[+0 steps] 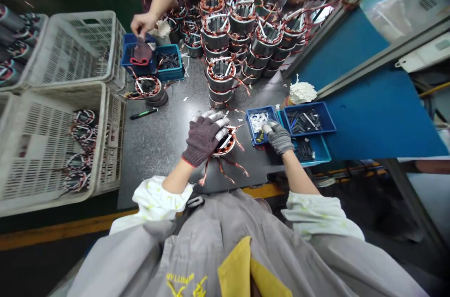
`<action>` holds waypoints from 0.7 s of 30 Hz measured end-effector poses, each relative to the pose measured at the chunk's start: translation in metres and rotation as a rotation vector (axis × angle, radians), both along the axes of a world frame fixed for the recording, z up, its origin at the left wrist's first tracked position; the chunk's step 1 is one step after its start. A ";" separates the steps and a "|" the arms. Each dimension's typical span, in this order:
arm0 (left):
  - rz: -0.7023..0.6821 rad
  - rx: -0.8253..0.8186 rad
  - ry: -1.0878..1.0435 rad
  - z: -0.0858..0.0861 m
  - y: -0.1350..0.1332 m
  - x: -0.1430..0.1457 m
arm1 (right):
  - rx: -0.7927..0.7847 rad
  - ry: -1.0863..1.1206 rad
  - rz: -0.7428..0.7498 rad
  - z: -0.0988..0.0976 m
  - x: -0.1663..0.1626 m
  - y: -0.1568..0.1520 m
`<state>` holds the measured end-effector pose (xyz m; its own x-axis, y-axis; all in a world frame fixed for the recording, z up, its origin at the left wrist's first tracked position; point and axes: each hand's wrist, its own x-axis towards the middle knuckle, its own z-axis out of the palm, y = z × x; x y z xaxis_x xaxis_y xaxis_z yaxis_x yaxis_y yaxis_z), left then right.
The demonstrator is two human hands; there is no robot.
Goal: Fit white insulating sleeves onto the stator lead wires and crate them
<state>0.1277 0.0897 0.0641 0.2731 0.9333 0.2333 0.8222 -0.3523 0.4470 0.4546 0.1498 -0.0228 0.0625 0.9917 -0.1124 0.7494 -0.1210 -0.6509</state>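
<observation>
**Left hand [202,137] on the wound stator [228,144], right hand [279,137] at the white pieces [259,120]**

The wound stator sat near the middle of the surface's [158,156] near edge, directly under the left hand's fingers, which lay spread and unclenched over its left and far rim and hid part of it. Copper leads [225,173] trailed from it toward that edge. The right hand's fingers dipped into a small blue tray of white pieces toward the right edge; whether they pinched one could not be told.

Just beyond the wound stator rose stacked stators [242,27], crowding the far side of the surface. A tray of black pieces [305,121] stood just right of the white ones. Near the left edge lay a marker [143,114], with another stator [153,93] just beyond it. By the far left corner, a co-worker's hand [144,24] gripped a dark red cloth [141,53].
</observation>
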 end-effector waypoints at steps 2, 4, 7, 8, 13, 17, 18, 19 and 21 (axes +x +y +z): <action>-0.013 -0.048 0.011 -0.005 0.007 0.004 | 0.037 0.059 -0.056 -0.012 -0.002 -0.002; -0.027 -0.067 0.012 -0.006 0.007 0.003 | 0.018 0.100 -0.095 -0.018 -0.006 -0.008; -0.028 -0.044 -0.020 -0.005 0.003 -0.001 | -0.034 0.115 -0.111 -0.020 -0.006 -0.023; -0.006 -0.025 -0.039 -0.005 0.003 -0.002 | -0.037 0.095 -0.098 -0.021 -0.002 -0.029; 0.128 0.027 -0.115 -0.013 0.013 0.003 | -0.217 -0.269 -0.145 -0.023 0.078 -0.047; 0.150 0.011 -0.075 -0.013 0.013 0.007 | -0.383 -0.570 -0.243 -0.025 0.155 -0.032; 0.156 0.003 -0.065 -0.012 0.013 0.007 | -0.399 -0.612 -0.227 -0.027 0.165 -0.024; 0.164 -0.002 -0.060 -0.011 0.012 0.007 | -0.401 -0.629 -0.201 -0.030 0.171 -0.014; 0.185 0.002 -0.054 -0.011 0.011 0.006 | -0.392 -0.623 -0.151 -0.036 0.172 0.003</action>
